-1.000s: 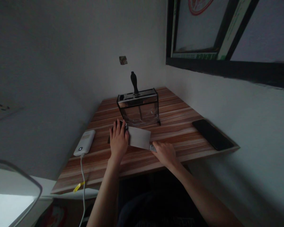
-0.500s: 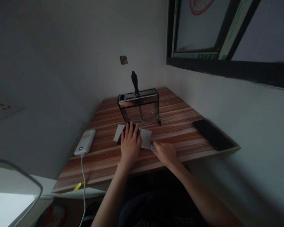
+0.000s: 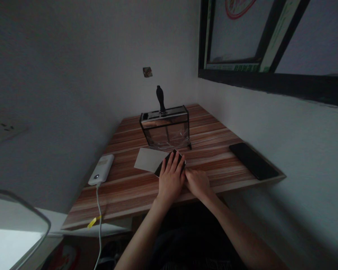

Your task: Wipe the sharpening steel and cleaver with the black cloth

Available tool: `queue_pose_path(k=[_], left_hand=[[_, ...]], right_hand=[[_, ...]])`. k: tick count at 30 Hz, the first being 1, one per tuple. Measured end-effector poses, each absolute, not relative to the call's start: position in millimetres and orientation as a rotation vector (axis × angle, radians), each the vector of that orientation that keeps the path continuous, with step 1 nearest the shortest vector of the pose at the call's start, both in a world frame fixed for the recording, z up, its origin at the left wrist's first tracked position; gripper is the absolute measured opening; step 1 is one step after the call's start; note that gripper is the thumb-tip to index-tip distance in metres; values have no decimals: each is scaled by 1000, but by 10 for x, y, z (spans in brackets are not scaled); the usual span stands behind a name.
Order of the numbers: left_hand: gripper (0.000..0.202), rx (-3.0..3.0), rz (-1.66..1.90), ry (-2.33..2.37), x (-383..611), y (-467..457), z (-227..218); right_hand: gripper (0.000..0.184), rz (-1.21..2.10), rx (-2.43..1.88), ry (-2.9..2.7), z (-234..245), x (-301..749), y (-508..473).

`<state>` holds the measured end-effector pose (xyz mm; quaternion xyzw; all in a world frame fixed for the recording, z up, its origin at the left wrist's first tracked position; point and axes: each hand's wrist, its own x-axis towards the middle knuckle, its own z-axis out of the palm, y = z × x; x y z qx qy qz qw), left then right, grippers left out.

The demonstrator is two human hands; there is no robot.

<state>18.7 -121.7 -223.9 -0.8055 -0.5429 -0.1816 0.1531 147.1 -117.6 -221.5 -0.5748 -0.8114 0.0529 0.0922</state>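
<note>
A cleaver lies flat on the wooden table, its broad pale blade [image 3: 149,159] pointing left. My right hand [image 3: 197,182] is closed at its right end, wrapped round the handle, which is hidden now. My left hand [image 3: 171,176] presses a flat black piece [image 3: 161,169], like a cloth or pad, onto the blade's right part, fingers stretched over it. Its exact material cannot be made out. Just behind the blade stands a knife block [image 3: 165,122] with clear sides, and a knife with a black handle [image 3: 160,98] sticks up from it.
A white power bank [image 3: 101,169] with a cable [image 3: 99,210] lies at the table's left edge. A black phone [image 3: 252,160] is at the right by the wall. The wood-grain table [image 3: 124,191] sits in a corner below a dark-framed window [image 3: 236,73].
My left hand has slid right along the blade with the black piece, from its middle to near the handle. The blade's left part is now uncovered. My right hand stays in place.
</note>
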Motion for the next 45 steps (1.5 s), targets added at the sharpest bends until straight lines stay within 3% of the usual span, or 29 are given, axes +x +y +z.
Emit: queue_pose_path(k=[15, 32, 45], left_hand=[[52, -2257, -562, -1669, 134, -1209, -2209], [51, -2016, -694, -1883, -689, -854, -2121], [53, -1958, -693, -1893, -562, -953, -2111]], right_hand=[[17, 125, -1672, -2443, -2201, 1464, -1186], [16, 120, -1697, -2435, -2191, 1463, -1189], [15, 73, -1701, -2433, -2248, 1462, -1184]])
